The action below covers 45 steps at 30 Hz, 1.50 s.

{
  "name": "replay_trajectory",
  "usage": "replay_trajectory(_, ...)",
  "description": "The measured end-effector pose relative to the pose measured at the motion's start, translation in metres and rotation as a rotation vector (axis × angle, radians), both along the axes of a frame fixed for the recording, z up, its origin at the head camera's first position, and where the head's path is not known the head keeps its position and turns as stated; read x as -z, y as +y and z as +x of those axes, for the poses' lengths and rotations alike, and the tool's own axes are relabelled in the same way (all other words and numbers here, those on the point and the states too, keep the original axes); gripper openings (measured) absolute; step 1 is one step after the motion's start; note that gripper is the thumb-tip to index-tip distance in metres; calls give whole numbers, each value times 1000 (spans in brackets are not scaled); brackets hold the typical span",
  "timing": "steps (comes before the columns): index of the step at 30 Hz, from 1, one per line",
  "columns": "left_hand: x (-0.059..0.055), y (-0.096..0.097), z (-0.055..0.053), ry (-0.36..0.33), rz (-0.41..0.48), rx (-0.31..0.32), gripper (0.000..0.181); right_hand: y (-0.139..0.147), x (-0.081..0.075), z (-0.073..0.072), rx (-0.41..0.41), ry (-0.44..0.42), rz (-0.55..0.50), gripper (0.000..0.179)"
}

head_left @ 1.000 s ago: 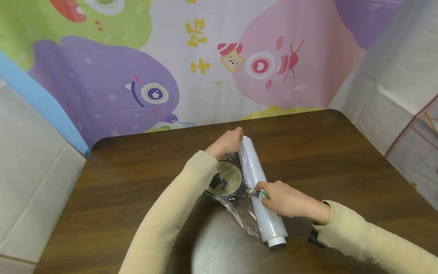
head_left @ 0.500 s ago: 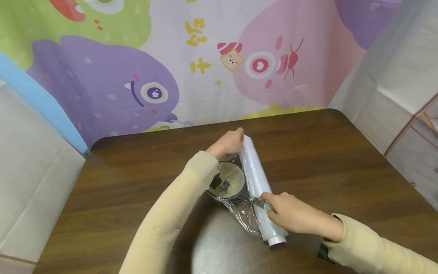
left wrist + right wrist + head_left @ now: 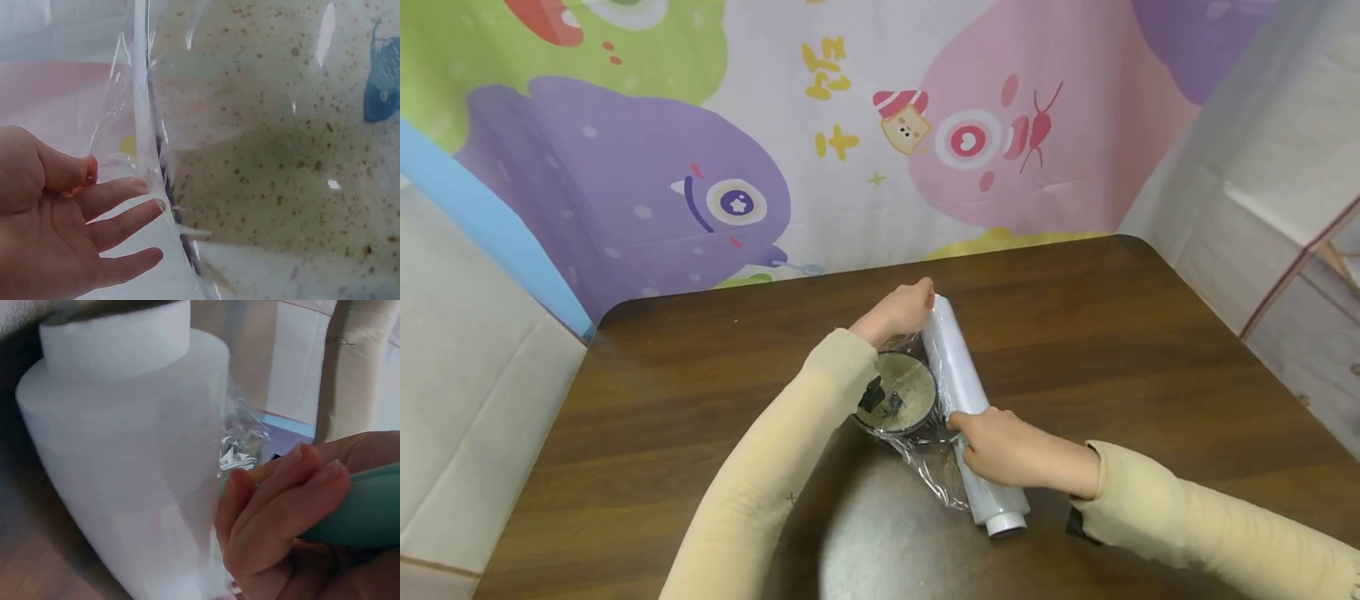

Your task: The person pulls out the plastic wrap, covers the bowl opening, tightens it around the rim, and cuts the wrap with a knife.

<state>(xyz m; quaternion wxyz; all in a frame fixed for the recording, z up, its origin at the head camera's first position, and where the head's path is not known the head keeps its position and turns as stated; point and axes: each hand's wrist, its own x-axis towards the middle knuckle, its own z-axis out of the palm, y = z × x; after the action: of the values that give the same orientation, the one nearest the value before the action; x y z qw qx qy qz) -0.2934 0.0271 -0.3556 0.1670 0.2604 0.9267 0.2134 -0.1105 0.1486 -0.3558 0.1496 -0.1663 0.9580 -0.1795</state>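
Note:
A bowl (image 3: 913, 387), speckled inside with a blue fish motif, sits under clear cling film (image 3: 928, 471). The cling film roll (image 3: 953, 358) lies slantwise just right of it, with film stretching between the two. My left hand (image 3: 904, 308) is at the roll's far end; in the left wrist view its thumb and forefinger pinch the film's edge while the other fingers spread. My right hand (image 3: 1011, 450) grips a knife by its teal handle (image 3: 369, 506), at the near half of the roll. The blade is hidden behind the fingers now.
The dark wooden table (image 3: 1120, 333) extends around the bowl and roll. A printed cartoon curtain (image 3: 850, 200) hangs behind its far edge. My left sleeve (image 3: 775, 450) crosses over the bowl's left side.
My right hand with the knife first drew toward me and right along the roll, then moved back left and slightly away. The left hand stays at the roll's far end.

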Motion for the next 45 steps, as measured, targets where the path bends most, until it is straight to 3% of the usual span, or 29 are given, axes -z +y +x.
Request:
replay_trajectory(8, 2, 6, 2, 61, -113, 26, 14, -3, -1, 1, 3, -40, -6, 27)
replay_trajectory(16, 3, 11, 3, 107, -178, 26, 29, 11, -6, 17, 13, -19, -58, 25)
replay_trajectory(23, 4, 8, 2, 104, -133, -17, 19, 18, 0, 34, -59, 33, -72, 26)
replay_trajectory(29, 4, 7, 1, 82, -126, -19, 21, 20, 4, 47, -74, -12, -111, 29)
replay_trajectory(37, 3, 8, 1, 75, -147, -20, 26, 27, 7, 62, -55, 15, -98, 33)
replay_trajectory(45, 1, 9, 1, 109, -172, -29, 23, 34, 12, 77, -168, 21, -164, 27)
